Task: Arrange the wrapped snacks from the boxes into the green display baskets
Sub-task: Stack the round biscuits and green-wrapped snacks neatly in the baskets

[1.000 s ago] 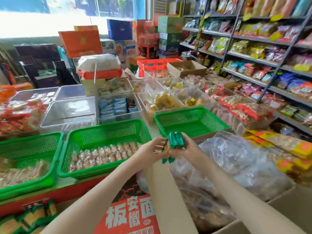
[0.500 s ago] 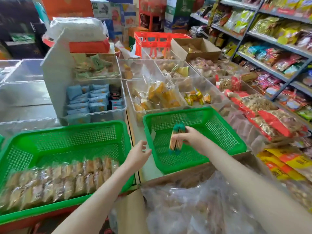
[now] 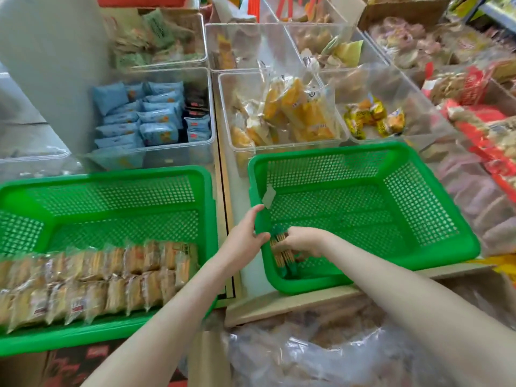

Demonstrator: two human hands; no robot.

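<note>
Snacks (image 3: 281, 259) in right hand (image 3: 304, 243), tight against basket (image 3: 363, 148) near-left corner

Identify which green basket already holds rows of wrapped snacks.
The left basket: two rows of clear-wrapped biscuits fill its near side. The right basket has only the few packs the right hand holds.

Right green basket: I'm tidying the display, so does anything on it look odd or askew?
A small white label clings to the left wall of the right green basket, just above where the left hand grips the rim. Nothing else stands out.
</note>
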